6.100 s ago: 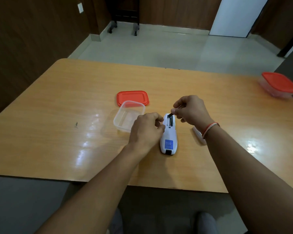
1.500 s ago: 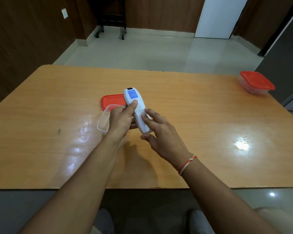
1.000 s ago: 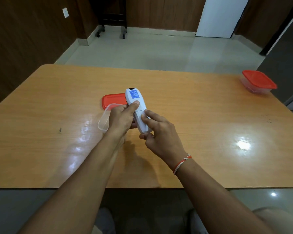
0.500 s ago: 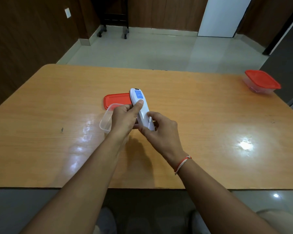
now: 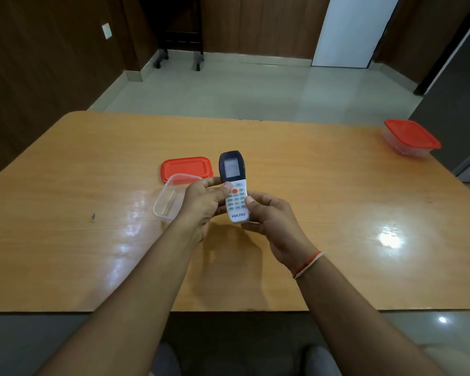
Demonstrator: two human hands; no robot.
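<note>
A white remote control [image 5: 235, 191] with a dark screen, an orange button and the word VOLTAS faces up toward me, held above the wooden table [image 5: 323, 185]. My left hand [image 5: 201, 203] grips its left side, thumb lying on the keypad beside the orange button. My right hand [image 5: 272, 218] grips its lower right side, thumb on the keys. Both hands hold it clear of the table top.
An open clear plastic box [image 5: 168, 202] stands just left of my left hand, its red lid [image 5: 186, 169] lying flat behind it. A second clear box with a red lid [image 5: 410, 137] sits at the table's far right corner.
The remote has been turned over: its back with the blue label faced me before, its screen and keypad face me now. Both hands have shifted their grip around it.
</note>
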